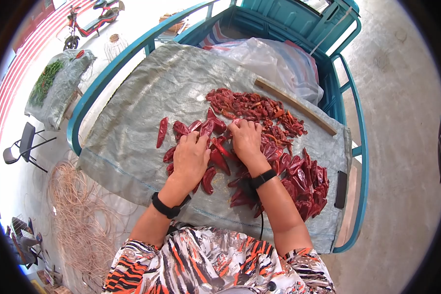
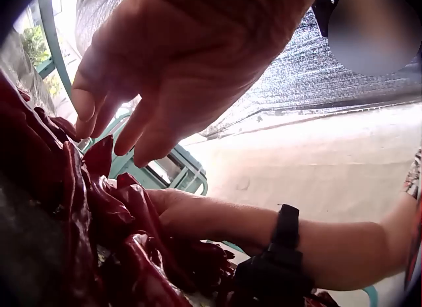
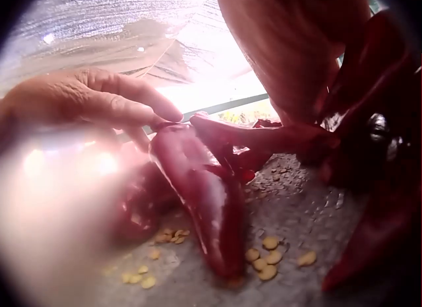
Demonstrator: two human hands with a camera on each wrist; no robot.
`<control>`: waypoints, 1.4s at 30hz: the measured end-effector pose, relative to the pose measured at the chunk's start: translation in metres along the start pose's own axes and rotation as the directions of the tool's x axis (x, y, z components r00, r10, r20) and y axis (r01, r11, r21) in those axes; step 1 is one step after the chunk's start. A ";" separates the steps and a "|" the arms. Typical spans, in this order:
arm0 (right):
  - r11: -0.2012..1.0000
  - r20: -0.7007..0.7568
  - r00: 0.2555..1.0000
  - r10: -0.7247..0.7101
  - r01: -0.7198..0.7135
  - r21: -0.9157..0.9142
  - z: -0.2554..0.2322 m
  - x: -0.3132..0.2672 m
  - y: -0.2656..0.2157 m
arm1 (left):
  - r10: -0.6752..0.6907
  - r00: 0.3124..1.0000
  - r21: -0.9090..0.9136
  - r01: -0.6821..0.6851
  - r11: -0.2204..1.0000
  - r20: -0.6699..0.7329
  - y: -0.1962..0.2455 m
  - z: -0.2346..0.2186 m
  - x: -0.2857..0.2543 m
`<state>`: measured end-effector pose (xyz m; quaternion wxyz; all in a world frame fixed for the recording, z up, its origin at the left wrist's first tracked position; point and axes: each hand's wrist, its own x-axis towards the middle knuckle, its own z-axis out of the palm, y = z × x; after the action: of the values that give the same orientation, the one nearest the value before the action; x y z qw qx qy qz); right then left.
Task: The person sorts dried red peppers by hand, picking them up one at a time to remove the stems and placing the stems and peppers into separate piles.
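Glossy dark-red dried chili peppers (image 1: 219,158) lie loose on a grey woven sheet (image 1: 132,108). My left hand (image 1: 191,156) is over the left side of these peppers, its fingers pointing down and loosely bent. In the right wrist view, the left fingertips (image 3: 168,112) are right at the end of a long pepper (image 3: 204,195). Beside it, my right hand (image 1: 247,139) has its fingers bent down among peppers at the far side. Peppers hide the right fingertips in both wrist views, so I cannot tell whether they grip one.
A heap of whole peppers (image 1: 304,183) lies at the right, near a black phone (image 1: 340,189). Shrivelled, torn-looking pepper pieces (image 1: 245,104) lie farther back beside a wooden strip (image 1: 294,106). Pale seeds (image 3: 267,261) dot the sheet. Teal cart rails (image 1: 363,161) border it.
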<state>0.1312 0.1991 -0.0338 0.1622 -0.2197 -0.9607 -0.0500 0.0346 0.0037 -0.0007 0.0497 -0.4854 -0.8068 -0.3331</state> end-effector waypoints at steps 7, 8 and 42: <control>0.977 -0.247 0.967 0.064 -0.010 0.211 -0.027 0.009 -0.005 | -0.075 0.997 -0.194 0.071 0.978 -0.009 0.013 -0.018 0.003; 0.956 -0.285 0.951 0.117 -0.030 0.291 -0.040 0.010 -0.011 | -0.070 0.997 -0.242 0.061 0.968 -0.032 0.018 -0.022 0.005; 0.929 -0.249 0.933 0.259 -0.170 0.329 -0.061 -0.061 0.009 | -0.073 0.990 -0.342 0.112 0.933 0.125 0.052 -0.018 -0.011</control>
<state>0.2046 0.1725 0.0032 0.3365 -0.2873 -0.8929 0.0841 0.0784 0.0009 0.0345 -0.0973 -0.4657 -0.7585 -0.4454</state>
